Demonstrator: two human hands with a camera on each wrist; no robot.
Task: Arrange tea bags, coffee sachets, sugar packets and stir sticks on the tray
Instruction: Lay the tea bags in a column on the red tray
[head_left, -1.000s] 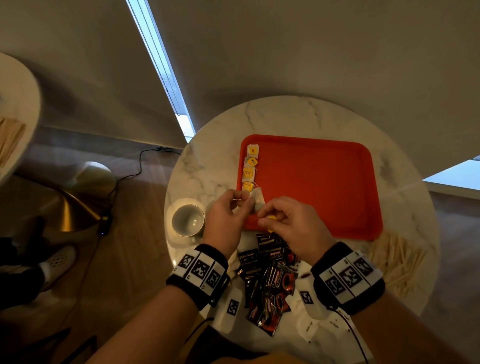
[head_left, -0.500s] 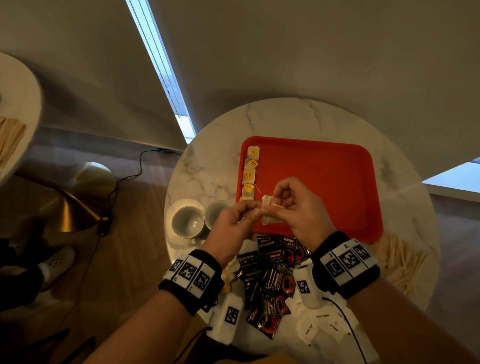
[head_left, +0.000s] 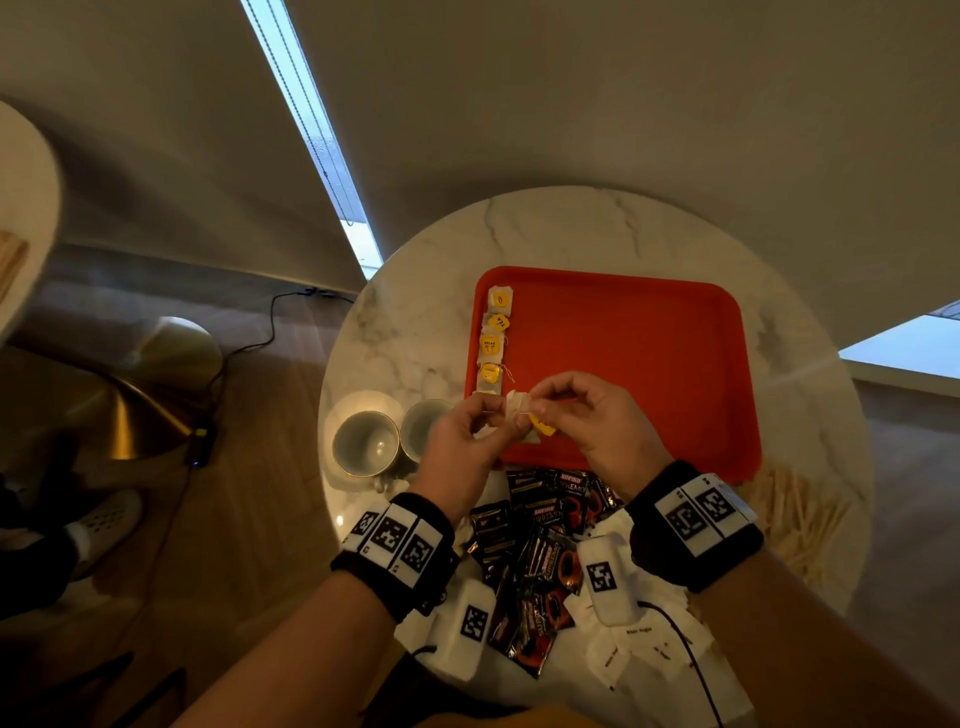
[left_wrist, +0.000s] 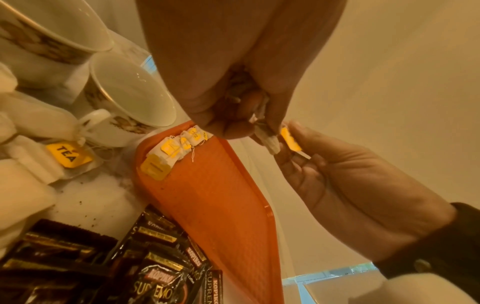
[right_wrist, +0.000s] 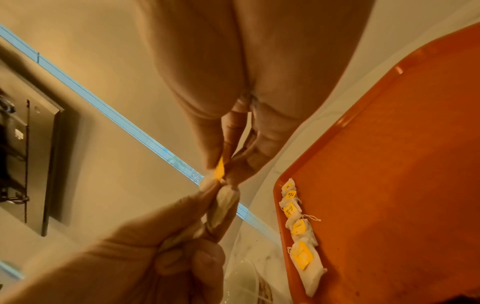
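Note:
A red tray (head_left: 649, 358) lies on the round marble table (head_left: 571, 228). Several tea bags with yellow tags (head_left: 493, 343) sit in a column along the tray's left edge (right_wrist: 298, 222). Over the tray's near left corner both hands hold one white tea bag (head_left: 519, 408). My left hand (head_left: 467, 441) pinches the bag (right_wrist: 223, 203). My right hand (head_left: 592, 421) pinches its yellow tag (head_left: 543, 427) (left_wrist: 291, 139) (right_wrist: 220, 169). Dark coffee sachets (head_left: 540, 540) lie heaped near the wrists. White sugar packets (head_left: 639, 649) lie at the table's near edge. Wooden stir sticks (head_left: 800, 519) lie right of the tray.
Two white cups (head_left: 366, 441) stand on a saucer left of the tray. More tea bags (left_wrist: 67, 156) lie on the table beside the cups. The tray's middle and right hold nothing. A cable (head_left: 234, 353) runs across the wooden floor at left.
Both hands rose from the tray's near left corner with one tea bag. The right hand moved from the bag to its yellow tag and drew it a little to the right.

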